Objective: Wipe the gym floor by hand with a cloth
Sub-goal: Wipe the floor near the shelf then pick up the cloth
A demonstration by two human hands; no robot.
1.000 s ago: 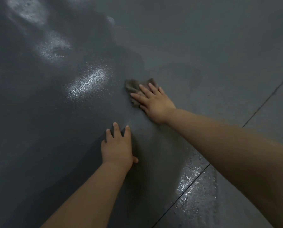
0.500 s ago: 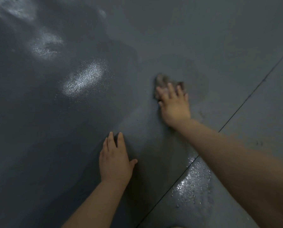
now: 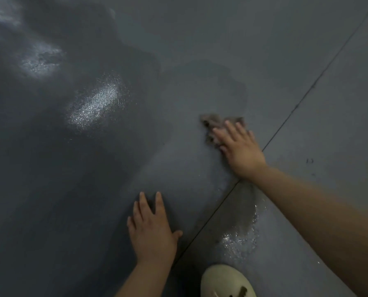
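A small brownish-grey cloth (image 3: 211, 123) lies crumpled on the dark grey gym floor (image 3: 178, 168), right of centre. My right hand (image 3: 241, 148) presses flat on the cloth with straight fingers, covering its near part; it looks slightly blurred. My left hand (image 3: 152, 230) rests palm down on the bare floor lower in the view, fingers spread and straight, holding nothing. The floor to the left is darker and wet, with bright glossy reflections.
A thin seam (image 3: 286, 123) runs diagonally across the floor from upper right to bottom centre. A wet shiny patch (image 3: 241, 239) lies just right of the seam. The toe of a pale shoe (image 3: 226, 281) shows at the bottom edge.
My right hand has slid the cloth to the right, towards the seam. The view has shifted, bringing the shoe into sight. My left hand stays planted on the floor.
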